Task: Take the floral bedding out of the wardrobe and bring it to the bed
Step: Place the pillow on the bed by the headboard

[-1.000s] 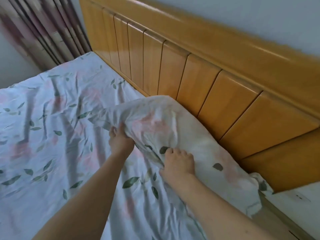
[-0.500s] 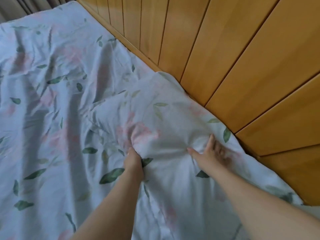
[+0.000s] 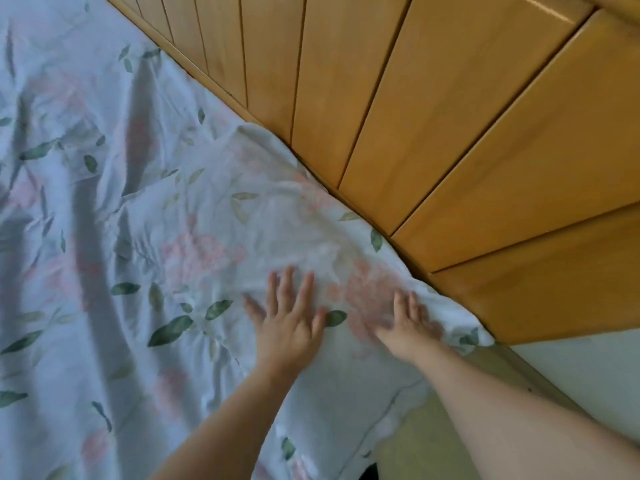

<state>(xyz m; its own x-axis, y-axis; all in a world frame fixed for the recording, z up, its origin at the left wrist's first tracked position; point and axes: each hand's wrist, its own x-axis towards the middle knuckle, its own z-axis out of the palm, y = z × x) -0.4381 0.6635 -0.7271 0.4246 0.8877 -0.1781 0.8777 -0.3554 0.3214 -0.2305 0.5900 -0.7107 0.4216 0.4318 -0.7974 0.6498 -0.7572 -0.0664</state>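
With the floral bedding [image 3: 194,244] spread on the bed against the headboard [image 3: 433,116], both flat, splayed hands (left hand [image 3: 289,323], right hand [image 3: 408,323]) grip nothing and should sweep wrinkles outward evenly.

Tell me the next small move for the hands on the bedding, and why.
Probably sweep both palms outward toward the headboard. The left hand and right hand lie flat and open on the floral bedding, which already lies against the headboard, but creases and folds show around them, so smoothing seems the likely step.
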